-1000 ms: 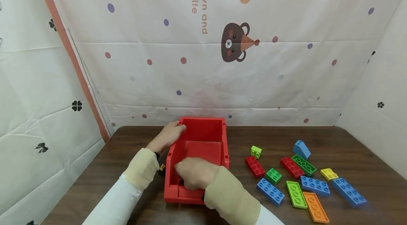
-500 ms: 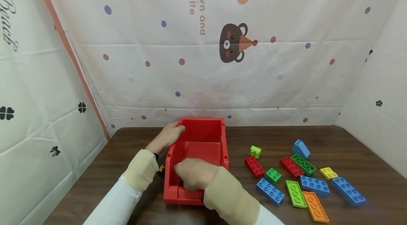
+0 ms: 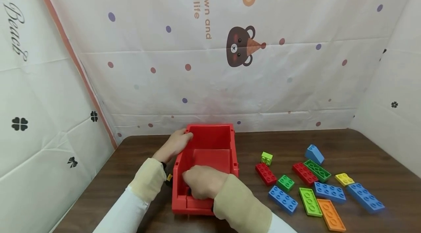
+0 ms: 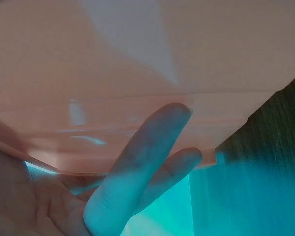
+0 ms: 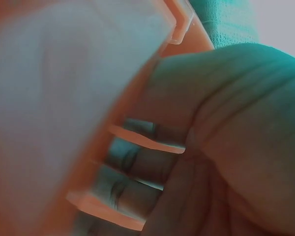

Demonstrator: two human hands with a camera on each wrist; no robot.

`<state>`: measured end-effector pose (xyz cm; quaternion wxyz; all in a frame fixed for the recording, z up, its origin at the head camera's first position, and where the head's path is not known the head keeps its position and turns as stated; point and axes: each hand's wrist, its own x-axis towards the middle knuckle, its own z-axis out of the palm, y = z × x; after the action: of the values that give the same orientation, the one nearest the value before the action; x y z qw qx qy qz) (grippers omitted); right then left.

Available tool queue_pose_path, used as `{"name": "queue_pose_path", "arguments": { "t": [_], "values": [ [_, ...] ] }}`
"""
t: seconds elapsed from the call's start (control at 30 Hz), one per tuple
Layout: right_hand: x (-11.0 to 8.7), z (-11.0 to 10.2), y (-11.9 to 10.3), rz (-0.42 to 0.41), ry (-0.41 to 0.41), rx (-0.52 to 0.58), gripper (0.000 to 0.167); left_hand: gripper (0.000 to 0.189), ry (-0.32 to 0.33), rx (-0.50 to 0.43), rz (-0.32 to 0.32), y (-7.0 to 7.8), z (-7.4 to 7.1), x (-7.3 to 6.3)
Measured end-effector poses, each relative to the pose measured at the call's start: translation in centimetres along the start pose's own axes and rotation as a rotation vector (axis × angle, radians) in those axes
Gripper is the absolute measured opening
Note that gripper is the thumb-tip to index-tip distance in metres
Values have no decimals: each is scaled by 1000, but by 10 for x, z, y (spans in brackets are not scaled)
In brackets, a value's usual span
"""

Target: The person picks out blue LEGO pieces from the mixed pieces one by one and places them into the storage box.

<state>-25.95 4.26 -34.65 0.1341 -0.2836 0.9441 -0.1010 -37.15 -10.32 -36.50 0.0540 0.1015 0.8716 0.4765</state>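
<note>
A red plastic bin point(image 3: 213, 136) stands on the dark wooden table, its lower side facing the person. My left hand point(image 3: 174, 145) holds the bin's left wall, thumb over the rim; in the left wrist view its fingers point(image 4: 142, 157) lie along the outside. My right hand point(image 3: 205, 181) is at the bin's low front end, knuckles up, with fingers curled. The right wrist view has those fingers point(image 5: 137, 196) hooked behind the bin's edge point(image 5: 120, 103), fingertips hidden. No loose brick shows on the visible part of the bin's floor.
Right of the bin lie several loose toy bricks: a red brick point(image 3: 265, 173), a small green brick point(image 3: 285, 183), a blue brick point(image 3: 283, 199), an orange plate point(image 3: 330, 214), a yellow plate point(image 3: 344, 179) and a blue sloped brick point(image 3: 314, 154). A printed cloth point(image 3: 148, 90) hangs behind the table point(image 3: 108, 192).
The head view has shifted slightly. Both hands keep their places on the bin, and the loose bricks have not moved on the table.
</note>
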Motion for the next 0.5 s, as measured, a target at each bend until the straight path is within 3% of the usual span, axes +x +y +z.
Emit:
{"name": "queue_pose_path", "arguments": {
  "t": [0.5],
  "values": [
    [-1,1,-1,-8,31,0,30,36,-18,-18,-11,2,0,-3]
  ]
}}
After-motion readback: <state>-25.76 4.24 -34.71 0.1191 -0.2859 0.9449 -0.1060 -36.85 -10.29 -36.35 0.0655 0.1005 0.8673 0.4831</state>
